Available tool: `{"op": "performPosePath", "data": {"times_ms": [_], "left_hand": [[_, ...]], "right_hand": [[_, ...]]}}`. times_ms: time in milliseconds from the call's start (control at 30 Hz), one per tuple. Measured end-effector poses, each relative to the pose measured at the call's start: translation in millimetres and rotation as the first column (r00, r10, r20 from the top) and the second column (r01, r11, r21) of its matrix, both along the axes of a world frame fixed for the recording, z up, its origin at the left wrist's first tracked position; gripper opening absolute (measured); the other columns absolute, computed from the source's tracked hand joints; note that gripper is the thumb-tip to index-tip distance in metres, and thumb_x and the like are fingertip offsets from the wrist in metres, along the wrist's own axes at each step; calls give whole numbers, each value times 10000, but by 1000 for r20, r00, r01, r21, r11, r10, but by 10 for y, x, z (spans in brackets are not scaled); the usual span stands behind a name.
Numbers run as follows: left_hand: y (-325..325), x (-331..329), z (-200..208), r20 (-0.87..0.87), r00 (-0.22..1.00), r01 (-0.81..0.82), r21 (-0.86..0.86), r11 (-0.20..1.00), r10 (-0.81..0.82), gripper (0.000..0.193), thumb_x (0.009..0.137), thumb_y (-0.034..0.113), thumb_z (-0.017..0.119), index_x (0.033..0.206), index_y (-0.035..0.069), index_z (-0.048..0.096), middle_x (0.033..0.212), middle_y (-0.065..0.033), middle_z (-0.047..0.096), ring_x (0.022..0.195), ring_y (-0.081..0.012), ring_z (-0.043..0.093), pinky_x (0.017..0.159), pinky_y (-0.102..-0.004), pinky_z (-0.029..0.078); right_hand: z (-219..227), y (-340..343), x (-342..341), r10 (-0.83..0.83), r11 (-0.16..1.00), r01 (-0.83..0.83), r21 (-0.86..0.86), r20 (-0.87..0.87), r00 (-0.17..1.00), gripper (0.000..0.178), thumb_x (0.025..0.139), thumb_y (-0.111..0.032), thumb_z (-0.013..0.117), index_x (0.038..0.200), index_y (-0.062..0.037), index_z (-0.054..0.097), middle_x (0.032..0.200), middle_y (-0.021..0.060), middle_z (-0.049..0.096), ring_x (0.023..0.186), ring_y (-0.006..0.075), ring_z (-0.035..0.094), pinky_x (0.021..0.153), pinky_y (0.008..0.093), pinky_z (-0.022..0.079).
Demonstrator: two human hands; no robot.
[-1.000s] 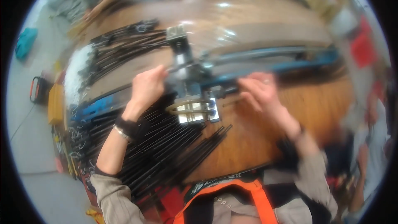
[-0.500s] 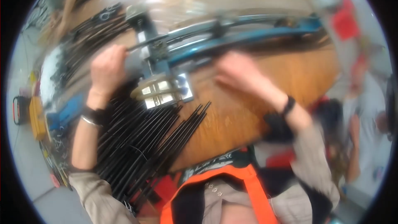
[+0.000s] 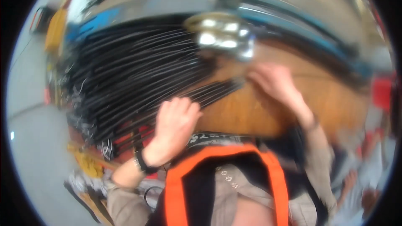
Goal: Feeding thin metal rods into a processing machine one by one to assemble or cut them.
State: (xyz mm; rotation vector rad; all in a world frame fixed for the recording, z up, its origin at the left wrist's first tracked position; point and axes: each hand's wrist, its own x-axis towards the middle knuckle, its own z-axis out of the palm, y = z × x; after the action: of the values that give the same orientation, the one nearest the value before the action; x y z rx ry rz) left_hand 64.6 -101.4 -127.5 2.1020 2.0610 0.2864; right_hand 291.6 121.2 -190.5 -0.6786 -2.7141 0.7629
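The picture is blurred by motion. My left hand (image 3: 175,123) lies on the near ends of a big bundle of thin black rods (image 3: 138,79) at the front edge of a wooden table (image 3: 251,109); whether it grips them I cannot tell. My right hand (image 3: 274,81) rests flat on the wood, fingers by the rods' tips, just below a shiny metal clamp block (image 3: 222,33) on a blue rail (image 3: 301,27).
A yellow object (image 3: 56,27) and a blue part (image 3: 98,19) lie at the far left. Grey floor (image 3: 33,142) is to the left, with yellow and black items (image 3: 88,163) by my left elbow. I wear an orange vest (image 3: 222,184).
The view has swung down and closer. My left hand has come off the metal block down to the rods' near ends. My right hand has moved in toward the rods' tips.
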Motion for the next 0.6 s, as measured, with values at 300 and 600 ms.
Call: {"op": "performPosePath", "data": {"times_ms": [300, 600], "left_hand": [[-261, 312, -671, -58, 974, -191, 295, 936, 218, 157, 775, 129, 626, 924, 79, 614, 898, -57, 529, 871, -237, 534, 735, -347, 449], [-221, 348, -606, 72, 988, -153, 307, 939, 138, 192, 755, 87, 627, 944, 56, 614, 845, -48, 513, 823, -196, 569, 640, -293, 511]], "right_hand": [[36, -197, 20, -62, 936, 60, -348, 4, 998, 194, 899, -98, 726, 1066, -3, 750, 893, 134, 733, 814, 222, 668, 723, 351, 517], [-202, -169, 201, -78, 931, 20, -364, -145, 986, 213, 908, -110, 716, 1070, 26, 739, 805, 108, 653, 777, 226, 580, 767, 314, 454]]}}
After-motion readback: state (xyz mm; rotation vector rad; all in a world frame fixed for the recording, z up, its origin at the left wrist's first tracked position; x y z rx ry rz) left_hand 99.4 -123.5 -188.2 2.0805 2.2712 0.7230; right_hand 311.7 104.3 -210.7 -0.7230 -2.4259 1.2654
